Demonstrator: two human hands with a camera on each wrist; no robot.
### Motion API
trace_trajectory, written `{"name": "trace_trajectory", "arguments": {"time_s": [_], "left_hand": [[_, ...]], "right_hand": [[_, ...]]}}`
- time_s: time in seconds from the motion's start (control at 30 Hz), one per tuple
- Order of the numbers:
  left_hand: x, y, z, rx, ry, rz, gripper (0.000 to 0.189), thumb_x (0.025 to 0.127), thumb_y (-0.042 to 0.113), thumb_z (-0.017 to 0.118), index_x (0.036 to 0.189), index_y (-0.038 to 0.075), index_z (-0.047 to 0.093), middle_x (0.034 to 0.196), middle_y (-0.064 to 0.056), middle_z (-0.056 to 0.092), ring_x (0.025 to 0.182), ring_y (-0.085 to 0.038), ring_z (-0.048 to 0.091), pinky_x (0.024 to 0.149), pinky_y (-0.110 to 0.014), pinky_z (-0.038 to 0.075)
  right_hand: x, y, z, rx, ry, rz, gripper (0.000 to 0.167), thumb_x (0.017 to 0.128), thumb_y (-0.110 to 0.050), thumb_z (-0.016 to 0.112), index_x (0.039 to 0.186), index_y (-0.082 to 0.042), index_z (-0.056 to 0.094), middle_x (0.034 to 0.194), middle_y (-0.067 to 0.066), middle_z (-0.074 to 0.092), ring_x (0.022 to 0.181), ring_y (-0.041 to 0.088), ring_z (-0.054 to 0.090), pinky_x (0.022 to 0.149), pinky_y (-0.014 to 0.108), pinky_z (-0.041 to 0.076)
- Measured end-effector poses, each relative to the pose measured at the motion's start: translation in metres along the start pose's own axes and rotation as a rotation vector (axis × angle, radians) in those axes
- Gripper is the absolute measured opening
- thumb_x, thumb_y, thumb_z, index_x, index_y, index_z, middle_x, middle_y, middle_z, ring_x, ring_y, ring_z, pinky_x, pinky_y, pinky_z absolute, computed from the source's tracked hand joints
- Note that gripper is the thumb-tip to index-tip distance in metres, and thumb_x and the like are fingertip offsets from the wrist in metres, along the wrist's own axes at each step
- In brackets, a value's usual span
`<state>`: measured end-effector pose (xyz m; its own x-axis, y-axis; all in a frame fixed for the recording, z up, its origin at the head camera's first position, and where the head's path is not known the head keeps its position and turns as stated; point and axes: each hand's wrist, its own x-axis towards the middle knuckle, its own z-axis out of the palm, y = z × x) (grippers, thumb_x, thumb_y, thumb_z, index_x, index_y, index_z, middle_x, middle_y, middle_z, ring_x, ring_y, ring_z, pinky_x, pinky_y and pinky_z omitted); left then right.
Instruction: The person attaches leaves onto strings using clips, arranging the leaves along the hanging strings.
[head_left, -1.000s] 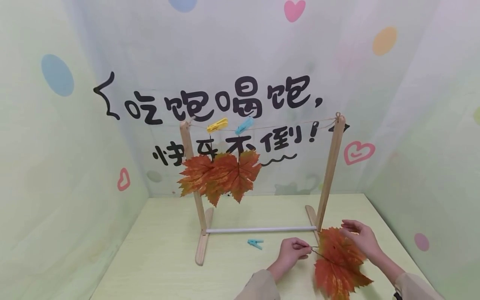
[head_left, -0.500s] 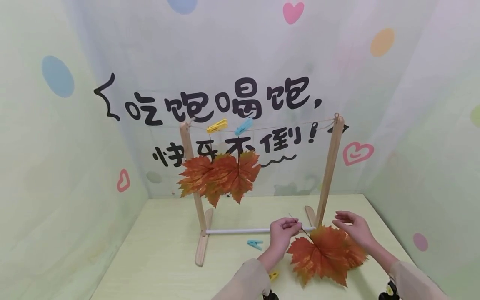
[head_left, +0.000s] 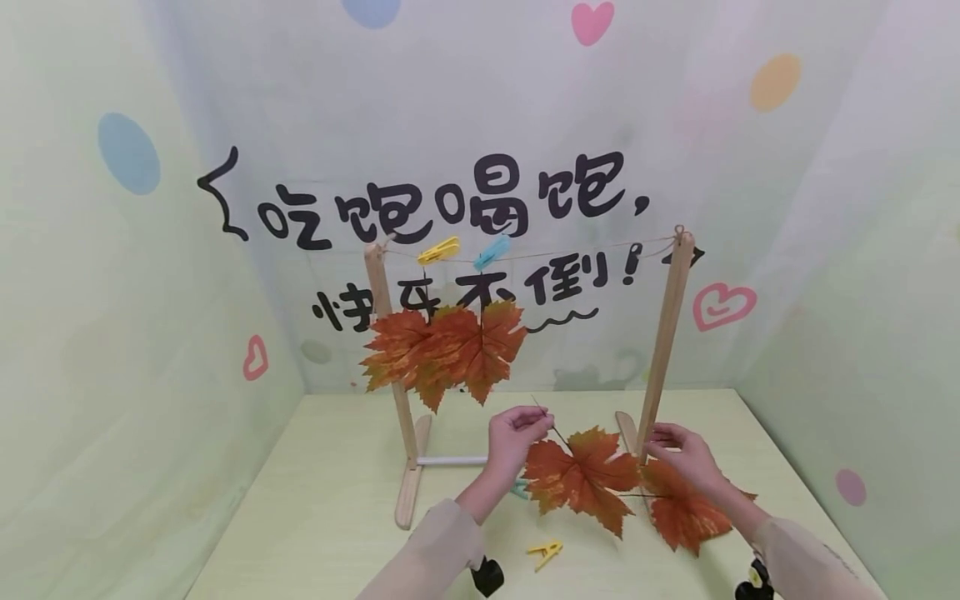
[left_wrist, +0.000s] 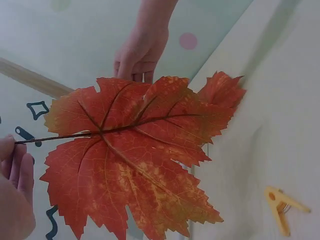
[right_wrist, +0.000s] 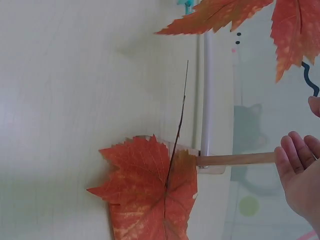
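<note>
My left hand (head_left: 513, 437) pinches the thin dark stem of an orange-red artificial maple leaf (head_left: 585, 475), raised in front of the wooden rack (head_left: 667, 342). In the left wrist view that leaf (left_wrist: 135, 150) spreads out from the fingertips. The right hand (head_left: 686, 454) holds nothing; its fingers are loosely extended beside the rack's right post. Below it a second maple leaf (head_left: 686, 508) lies on the table, its stem (right_wrist: 178, 130) pointing toward the rack's middle. Two more leaves (head_left: 450, 346) hang from the rack's string by a yellow clothespin (head_left: 438, 250) and a blue one.
A yellow clothespin (head_left: 546, 552) lies on the table in front of the held leaf. Another blue clothespin (head_left: 519, 488) is partly hidden behind the left arm and leaf. A white rod (head_left: 450, 460) joins the rack's two feet. Printed fabric walls enclose the table.
My left hand has lifted one leaf by its stem and carried it left and up, away from the other leaf. The right hand has shifted slightly left. The yellow clothespin has come into view.
</note>
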<state>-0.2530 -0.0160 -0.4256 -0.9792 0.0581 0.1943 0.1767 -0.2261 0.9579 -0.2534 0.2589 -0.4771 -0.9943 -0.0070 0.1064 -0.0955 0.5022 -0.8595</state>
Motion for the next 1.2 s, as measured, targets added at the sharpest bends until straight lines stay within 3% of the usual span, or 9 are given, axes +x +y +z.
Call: {"name": "trace_trajectory", "arguments": {"time_s": [0.23,0.43,0.57,0.63,0.83,1.07,1.2], "left_hand": [[0.013,0.006,-0.038,-0.005,0.045,0.058,0.025,0.077,0.002,0.069,0.096,-0.013,0.062,0.083,-0.004,0.069,0.073,-0.009,0.065,0.068,-0.025,0.053],[0.01,0.023,-0.064,-0.002,0.129,0.117,0.026,0.077,0.001,0.069,0.095,-0.016,0.061,0.079,0.0,0.069,0.07,-0.009,0.064,0.066,-0.025,0.054],[0.005,0.036,-0.077,-0.002,0.162,0.13,0.026,0.077,-0.003,0.068,0.096,-0.018,0.06,0.076,0.003,0.068,0.068,-0.008,0.063,0.064,-0.023,0.053],[0.003,0.04,-0.083,-0.002,0.174,0.125,0.025,0.077,-0.004,0.068,0.096,-0.018,0.06,0.077,0.003,0.068,0.069,-0.009,0.064,0.065,-0.024,0.054],[0.0,0.045,-0.094,0.027,0.179,0.123,0.023,0.077,-0.003,0.067,0.094,-0.017,0.061,0.078,0.003,0.069,0.071,-0.01,0.064,0.066,-0.024,0.053],[-0.005,0.048,-0.099,0.075,0.176,0.134,0.009,0.076,0.0,0.07,0.085,0.002,0.071,0.079,0.003,0.069,0.073,-0.011,0.065,0.067,-0.025,0.054],[-0.006,0.049,-0.103,0.083,0.178,0.134,0.018,0.075,0.001,0.071,0.09,-0.008,0.067,0.079,0.002,0.069,0.074,-0.012,0.065,0.069,-0.026,0.054]], "right_hand": [[0.003,0.003,0.02,0.061,-0.062,-0.005,0.047,0.084,-0.016,0.065,0.12,0.011,0.049,0.105,0.022,0.06,0.093,0.026,0.058,0.069,0.02,0.05],[-0.002,0.0,0.044,0.124,-0.173,-0.079,0.046,0.083,-0.013,0.066,0.117,0.013,0.05,0.102,0.023,0.06,0.088,0.022,0.06,0.069,0.022,0.051],[-0.008,-0.001,0.065,0.126,-0.26,-0.149,0.046,0.081,-0.012,0.068,0.115,0.014,0.051,0.101,0.022,0.06,0.092,0.031,0.058,0.072,0.024,0.05],[-0.011,0.0,0.078,0.125,-0.304,-0.176,0.046,0.079,-0.011,0.069,0.114,0.014,0.051,0.102,0.023,0.06,0.093,0.036,0.057,0.075,0.03,0.051],[-0.019,0.002,0.111,0.092,-0.469,-0.233,0.049,0.076,-0.013,0.072,0.115,0.01,0.053,0.106,0.024,0.059,0.097,0.041,0.055,0.081,0.047,0.047],[-0.03,0.006,0.143,0.017,-0.551,-0.28,0.049,0.071,-0.017,0.076,0.112,0.004,0.058,0.107,0.016,0.062,0.099,0.032,0.057,0.082,0.039,0.048],[-0.034,0.012,0.159,-0.053,-0.577,-0.36,0.048,0.067,-0.019,0.079,0.107,0.001,0.061,0.105,0.011,0.064,0.097,0.021,0.058,0.083,0.031,0.047]]}}
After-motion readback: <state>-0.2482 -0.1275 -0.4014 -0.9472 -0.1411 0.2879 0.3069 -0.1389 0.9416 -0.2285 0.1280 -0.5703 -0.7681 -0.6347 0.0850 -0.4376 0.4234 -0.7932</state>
